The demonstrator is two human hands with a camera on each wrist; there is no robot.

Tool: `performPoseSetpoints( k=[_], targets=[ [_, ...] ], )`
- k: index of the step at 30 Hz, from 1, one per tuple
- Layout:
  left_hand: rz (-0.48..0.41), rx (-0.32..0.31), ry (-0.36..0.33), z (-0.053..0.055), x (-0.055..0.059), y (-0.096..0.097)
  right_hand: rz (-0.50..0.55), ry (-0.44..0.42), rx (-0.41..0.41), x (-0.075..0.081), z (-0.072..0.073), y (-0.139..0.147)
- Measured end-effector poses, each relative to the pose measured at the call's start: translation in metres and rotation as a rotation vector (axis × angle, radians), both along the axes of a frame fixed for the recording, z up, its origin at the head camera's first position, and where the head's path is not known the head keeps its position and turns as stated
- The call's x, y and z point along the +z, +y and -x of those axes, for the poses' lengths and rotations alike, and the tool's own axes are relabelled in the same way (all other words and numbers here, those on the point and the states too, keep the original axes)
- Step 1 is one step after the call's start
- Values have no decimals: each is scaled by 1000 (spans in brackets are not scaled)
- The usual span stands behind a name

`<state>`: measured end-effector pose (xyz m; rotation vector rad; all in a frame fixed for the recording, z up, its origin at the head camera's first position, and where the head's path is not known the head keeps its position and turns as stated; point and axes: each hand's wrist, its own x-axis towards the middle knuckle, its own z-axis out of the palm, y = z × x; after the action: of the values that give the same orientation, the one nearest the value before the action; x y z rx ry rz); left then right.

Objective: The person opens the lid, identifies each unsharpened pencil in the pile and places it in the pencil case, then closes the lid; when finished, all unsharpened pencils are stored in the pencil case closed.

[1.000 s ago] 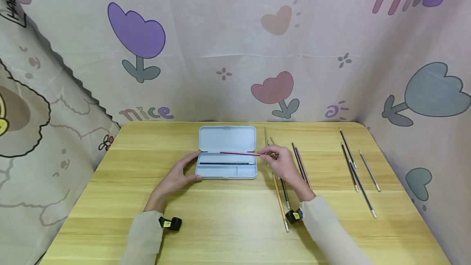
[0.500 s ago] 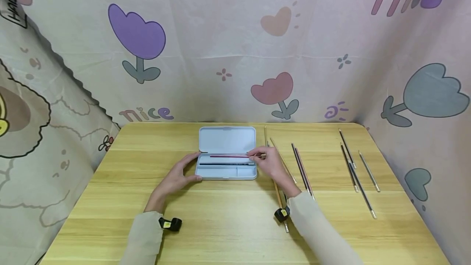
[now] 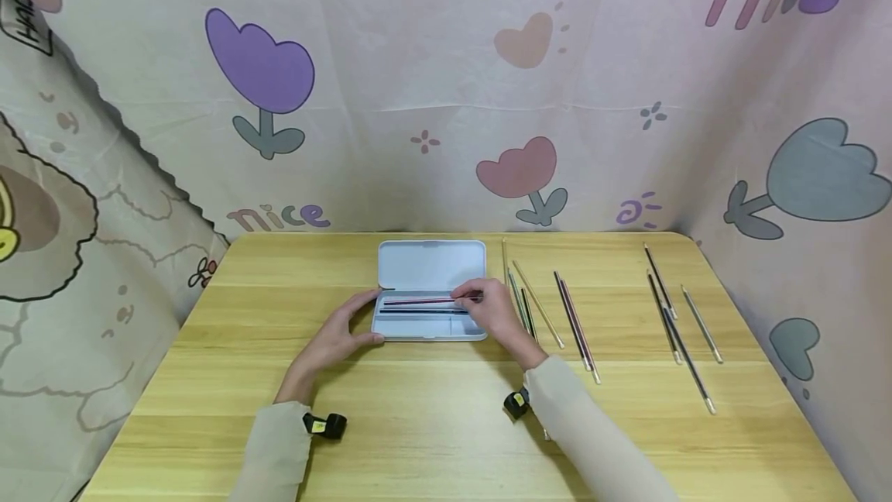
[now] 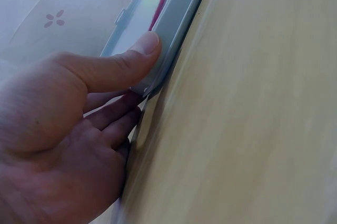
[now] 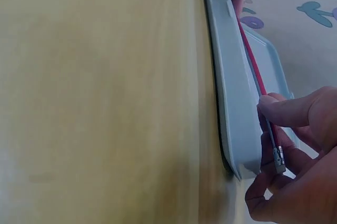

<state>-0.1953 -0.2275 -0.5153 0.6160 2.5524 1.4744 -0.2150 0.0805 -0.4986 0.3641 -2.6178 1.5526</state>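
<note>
From here I see the person's left hand gripping the left end of a pale blue pencil case, thumb over the front left corner, fingers at the back. The case lies open near the middle of the table's far edge, its lid tipped back towards that edge. The right hand pinches a red pencil near its eraser end, holding it lengthwise at the case's rear compartment; whether it touches the bottom I can't tell. In that compartment lies 1 dark pencil, along the divider. Just right of the case several loose pencils lie, partly behind the right arm, then 2 side by side. Towards the table's right edge are 4 more pencils.
</note>
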Motion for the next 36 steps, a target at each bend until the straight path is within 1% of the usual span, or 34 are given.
performPoseSetpoints(
  k=[4,9,13,17,26,28,36],
  targets=[
    [-10,3,1,-1,1,1,-30,-5,2,0,1,-2],
    [-15,3,-18,0,1,1,-76,-2,-13,-1,1,-5],
    [6,6,-11,1,0,0,-104,-4,-20,-1,1,-7],
    [28,8,-1,1,-1,0,-109,-2,-20,-1,0,-7],
    [27,8,-18,1,-1,0,-70,-35,-13,0,-2,-4],
    [21,4,-16,2,-1,0,-56,-37,-8,3,-3,-2],
    [-1,-4,-20,1,-1,0,14,3,-15,19,-13,13]
  ],
)
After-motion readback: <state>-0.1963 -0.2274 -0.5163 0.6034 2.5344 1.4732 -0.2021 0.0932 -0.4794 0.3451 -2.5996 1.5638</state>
